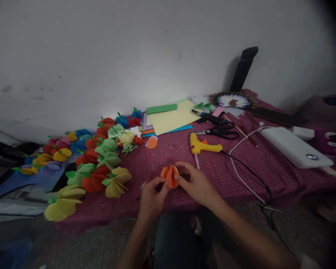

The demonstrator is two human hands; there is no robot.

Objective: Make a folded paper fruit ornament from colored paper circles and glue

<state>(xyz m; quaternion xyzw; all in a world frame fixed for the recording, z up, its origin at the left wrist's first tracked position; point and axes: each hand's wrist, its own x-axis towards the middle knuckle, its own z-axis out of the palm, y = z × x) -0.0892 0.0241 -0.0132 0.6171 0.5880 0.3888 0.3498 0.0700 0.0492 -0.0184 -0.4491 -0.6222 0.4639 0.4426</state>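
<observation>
An orange folded-paper pumpkin (171, 177) is held up between both hands near the table's front edge, its folds fanned apart. My left hand (153, 196) pinches its lower left side with thumb and fingertips. On the opposite side, my right hand (194, 182) grips the paper edge, also between thumb and fingers. Just beyond lies a yellow glue gun (204, 145) on its side, a clear stick at its end. Small cut-out paper pieces, an orange one (152, 142) on top, rest on the cloth behind the pumpkin.
Several finished paper pumpkins (109, 149) in many colours crowd the left side. Coloured paper sheets (170, 117) lie against the wall. Black-handled scissors (224, 131), a box cutter (210, 116) and a white power bank (296, 147) with trailing cables occupy the right.
</observation>
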